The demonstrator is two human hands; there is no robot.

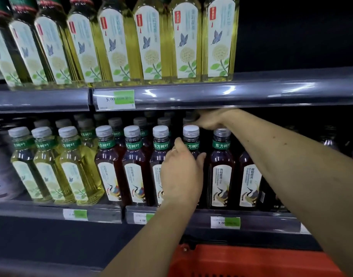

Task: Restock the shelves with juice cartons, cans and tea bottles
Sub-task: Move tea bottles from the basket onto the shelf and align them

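Observation:
A row of dark tea bottles with grey caps and green neck bands stands on the middle shelf (pixel 271 216). My left hand (pixel 181 172) wraps around the body of one front-row dark tea bottle (pixel 191 134), thumb on its right side. My right hand (pixel 209 118) reaches over the caps, just under the upper shelf. Its fingers curl down onto the top of a rear dark tea bottle (pixel 188 119) in the dim second row. That bottle's body is hidden behind the front row.
Pale yellow tea bottles (pixel 71 162) fill the left of the middle shelf, and taller ones (pixel 151 43) line the upper shelf (pixel 251 92). The upper shelf's right side is dark and bare. A red basket (pixel 251 260) sits below, near my arms.

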